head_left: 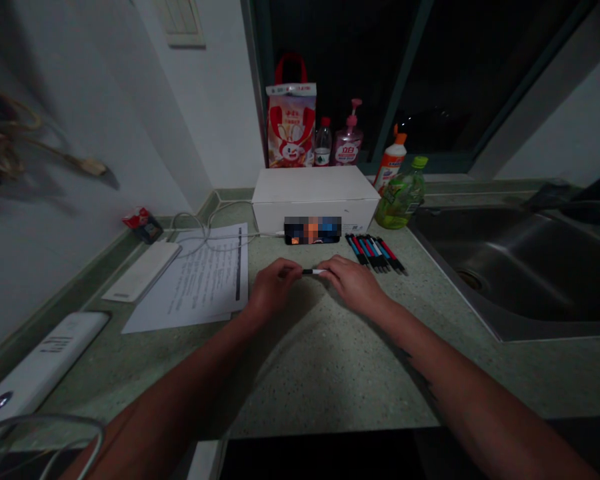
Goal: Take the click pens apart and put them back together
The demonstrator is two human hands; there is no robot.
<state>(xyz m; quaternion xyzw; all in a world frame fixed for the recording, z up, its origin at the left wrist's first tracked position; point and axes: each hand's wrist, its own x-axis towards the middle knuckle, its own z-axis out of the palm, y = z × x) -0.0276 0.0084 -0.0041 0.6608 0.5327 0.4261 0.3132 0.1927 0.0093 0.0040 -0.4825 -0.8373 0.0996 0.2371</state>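
Note:
Between my two hands a slim black-and-white pen (311, 271) is held level, a little above or on the countertop. My left hand (274, 285) pinches its black end. The white end is closed in the fingers of my right hand (353, 283). Just beyond the pen, a phone (313, 231) leans sideways against a white box (316, 187), with a cable at its left end. A row of several pens (375, 253) in black, red, blue and white lies to the right, past my right hand.
Printed sheets (205, 280) and a white power bank (143, 272) lie at left, near a long white device (50, 363). A steel sink (530, 267) is set in the right of the green countertop (320, 373). A green bottle (404, 197) and a pink pump bottle (348, 143) stand behind.

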